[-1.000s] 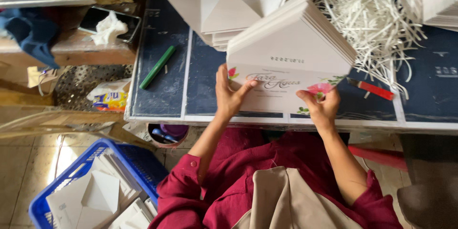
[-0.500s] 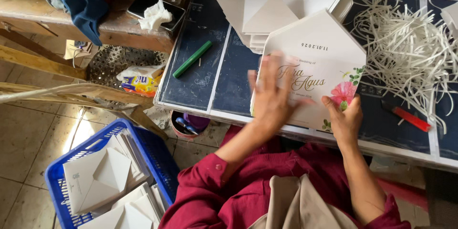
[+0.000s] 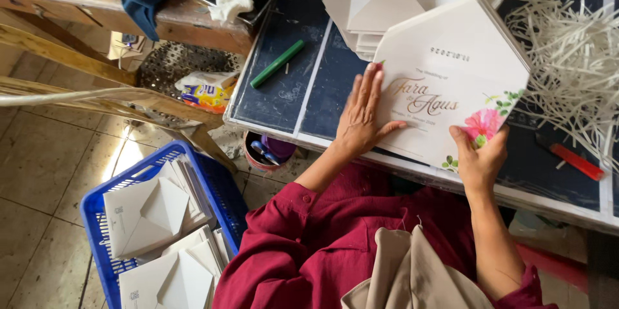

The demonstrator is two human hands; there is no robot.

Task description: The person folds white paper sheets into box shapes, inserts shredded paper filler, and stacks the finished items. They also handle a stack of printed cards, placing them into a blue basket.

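Dark table (image 3: pixel 284 99) is carrying the white floral envelope (image 3: pixel 445 90). Your left hand (image 3: pixel 362 119) is lying flat, fingers spread, at its 9 o'clock edge; your right hand (image 3: pixel 478 157) is pinching its 5 o'clock corner.

2 hands (image 3: pixel 361 115), 1 green marker (image 3: pixel 277 63), 1 basket (image 3: pixel 97 206)
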